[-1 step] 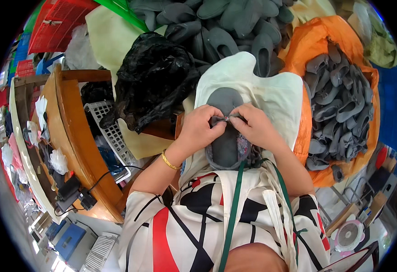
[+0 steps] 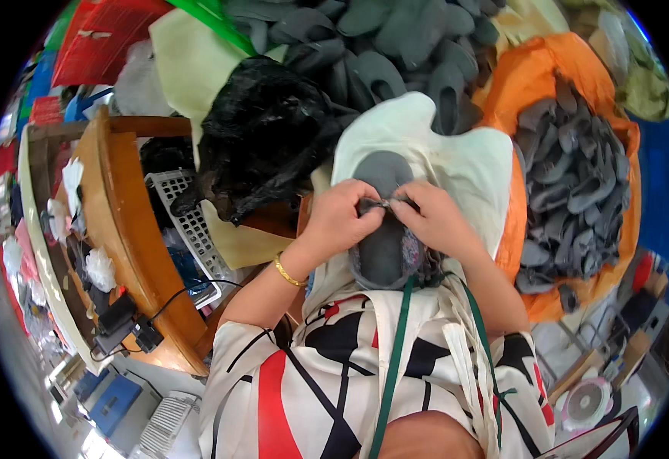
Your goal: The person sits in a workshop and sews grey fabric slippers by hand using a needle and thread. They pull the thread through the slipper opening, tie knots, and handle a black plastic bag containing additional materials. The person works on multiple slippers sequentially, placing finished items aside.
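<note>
A dark grey slip-on shoe (image 2: 383, 170) lies over my lap on a white cloth (image 2: 472, 151), its toe pointing away from me. Patterned lining shows inside its opening. My left hand (image 2: 340, 219) is closed, thumb and fingers pinching the dark fabric edge across the shoe's middle. Just beside it, my right hand (image 2: 431, 222) pinches the same edge, the fingertips of both hands nearly meeting. A tiny pale spot shows between them, too small to make out.
Ahead is a heap of grey shoes (image 2: 403, 30), with a black plastic bag (image 2: 262, 130) at its left. An orange sack (image 2: 514, 92) full of grey shoes stands to the right. At left are a wooden desk (image 2: 139, 229) and a white perforated basket (image 2: 197, 229).
The surroundings and the shoe sit slightly lower and further right in the picture. Both hands keep their pinch on the shoe.
</note>
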`<state>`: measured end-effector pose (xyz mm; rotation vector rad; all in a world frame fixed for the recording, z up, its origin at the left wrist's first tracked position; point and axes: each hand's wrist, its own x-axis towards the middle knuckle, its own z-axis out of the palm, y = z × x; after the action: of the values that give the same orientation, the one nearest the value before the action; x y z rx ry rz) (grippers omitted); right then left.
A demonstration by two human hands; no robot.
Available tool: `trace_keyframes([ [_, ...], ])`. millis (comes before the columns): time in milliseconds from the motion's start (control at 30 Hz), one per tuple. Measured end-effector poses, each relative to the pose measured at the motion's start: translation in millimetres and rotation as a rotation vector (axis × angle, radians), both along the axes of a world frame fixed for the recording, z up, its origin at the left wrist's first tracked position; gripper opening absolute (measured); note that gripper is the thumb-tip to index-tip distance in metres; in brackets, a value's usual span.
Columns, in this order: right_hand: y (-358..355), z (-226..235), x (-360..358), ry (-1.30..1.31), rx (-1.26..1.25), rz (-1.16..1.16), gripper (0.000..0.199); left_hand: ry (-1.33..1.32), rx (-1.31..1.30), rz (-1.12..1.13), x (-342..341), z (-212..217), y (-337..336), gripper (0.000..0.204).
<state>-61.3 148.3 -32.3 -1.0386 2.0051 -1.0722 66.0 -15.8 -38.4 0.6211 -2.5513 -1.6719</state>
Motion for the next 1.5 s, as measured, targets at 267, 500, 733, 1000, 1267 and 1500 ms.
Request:
trace_keyframes([
  [267, 7.3, 38.7, 18.0, 0.086, 0.150, 0.023, 0.025, -0.120, 0.223, -0.092, -5.5, 5.1, -17.5, 0.024],
  [500, 23.2, 41.7, -2.6, 0.440, 0.163, 0.023, 0.021, -0.184, 0.766, 0.137, -7.5, -15.2, -15.1, 0.023],
  [733, 2.2, -4.2, -15.1, -0.264, -0.496, -0.648, 0.019, -0.164, 0.739, 0.155, -14.9, -19.3, -7.9, 0.023],
  [1000, -16.9, 21.6, 32.6, -1.245, -0.827, -0.762, 0.038, -0.074, 0.621, 0.217, -14.0, -23.1, -2.5, 0.021],
  [1267, 32.2, 17.5, 53.8, -1.137, -0.875, -0.539, 0.038, 0.044, 0.343, 0.215, -12.3, -29.8, 1.7, 0.021],
  [1500, 22.7, 25.2, 53.7, -1.083, -0.856, -0.660, 0.036, 0.118, 0.154, 0.266, -14.8, -29.1, 5.1, 0.022],
])
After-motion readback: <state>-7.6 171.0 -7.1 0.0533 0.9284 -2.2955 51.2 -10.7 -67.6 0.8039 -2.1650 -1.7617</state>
